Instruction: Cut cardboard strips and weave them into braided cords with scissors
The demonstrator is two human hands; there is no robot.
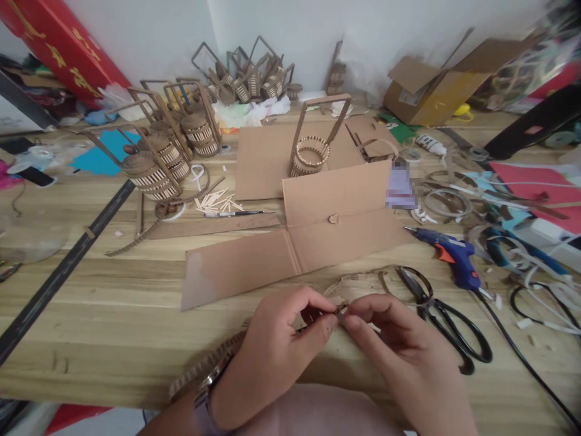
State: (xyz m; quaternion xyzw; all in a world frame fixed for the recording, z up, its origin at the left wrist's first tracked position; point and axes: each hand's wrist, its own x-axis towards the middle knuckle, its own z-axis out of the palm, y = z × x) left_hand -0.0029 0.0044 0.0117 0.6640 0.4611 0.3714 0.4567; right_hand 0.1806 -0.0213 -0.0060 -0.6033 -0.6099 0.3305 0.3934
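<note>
Nearest the camera, at the bottom centre, the left hand [281, 339] and the right hand [408, 351] meet, thumb and forefinger of each pinching one small brown piece [341, 313] between their tips. So tiny a thing could easily slip or twist if either pinch loosens, and the fingers largely hide it (I cannot make out its shape).

Around them, the wooden surface [113, 333] is crowded. Beyond the hands, the folded cardboard [245, 263] fills the middle, its raised panel standing in front of the handled basket [311, 156]. Just beside the right hand lie the scissors [426, 304]; an elbow swinging outward might snag their handles. The glue gun [458, 254] rests at centre right, its nozzle near the cardboard edge; if hot, it could scorch that. Pale sticks [218, 200], left of centre, would scatter if brushed.
</note>
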